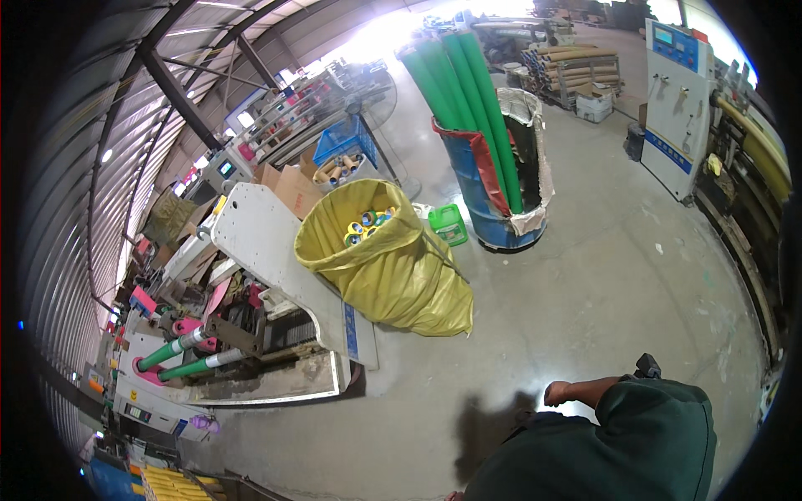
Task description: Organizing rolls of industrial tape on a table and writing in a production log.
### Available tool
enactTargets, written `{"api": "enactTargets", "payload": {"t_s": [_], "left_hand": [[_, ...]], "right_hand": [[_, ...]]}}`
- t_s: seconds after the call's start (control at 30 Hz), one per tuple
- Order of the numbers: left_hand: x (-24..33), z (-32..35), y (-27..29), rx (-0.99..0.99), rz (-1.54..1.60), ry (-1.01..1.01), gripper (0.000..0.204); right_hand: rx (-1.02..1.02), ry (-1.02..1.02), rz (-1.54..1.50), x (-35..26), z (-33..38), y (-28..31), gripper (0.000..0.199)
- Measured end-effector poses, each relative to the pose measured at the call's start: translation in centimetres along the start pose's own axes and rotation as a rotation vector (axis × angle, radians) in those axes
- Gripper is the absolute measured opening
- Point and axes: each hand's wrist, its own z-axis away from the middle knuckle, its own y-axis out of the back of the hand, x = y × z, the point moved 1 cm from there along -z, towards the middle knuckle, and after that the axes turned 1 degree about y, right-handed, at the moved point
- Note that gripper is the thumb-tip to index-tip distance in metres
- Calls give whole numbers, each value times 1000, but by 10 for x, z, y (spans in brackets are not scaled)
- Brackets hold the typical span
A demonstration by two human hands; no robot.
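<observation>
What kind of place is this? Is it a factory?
Most likely yes, a factory or workshop. It has a high metal roof and a bare concrete floor, a work machine holding green rolls, a blue drum full of long green tubes, and a yellow sack of small rolls.

place: factory hall | signs: metal roof (125,92), concrete floor (601,275), machines (678,100), green tubes (468,92)

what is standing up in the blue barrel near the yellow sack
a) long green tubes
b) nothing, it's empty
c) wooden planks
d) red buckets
a: long green tubes stand bundled upright in the blue barrel, leaning a little, behind the yellow sack full of small rolls.
</observation>
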Motion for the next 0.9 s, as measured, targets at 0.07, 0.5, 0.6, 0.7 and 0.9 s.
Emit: {"api": "enactTargets", "payload": {"t_s": [0.07, 0.5, 0.6, 0.7, 0.9], "left_hand": [[-1, 0, 2, -1, 6, -1, 34], [-20, 5, 23, -25, 58, -23, 36], [-27, 11, 35, -50, 91, -39, 37], [-27, 10, 33, -26, 72, -28, 35], [-20, 12, 19, 32, -41, -17, 31]], "right_hand": [[3, 2, -6, 1, 1, 0, 16], [23, 3, 3, 3, 8, 1, 20], [17, 16, -5, 7, 5, -1, 19], [-31, 2, -11, 13, -5, -2, 18], [-15, 26, 17, 6, 2, -1, 17]]}}
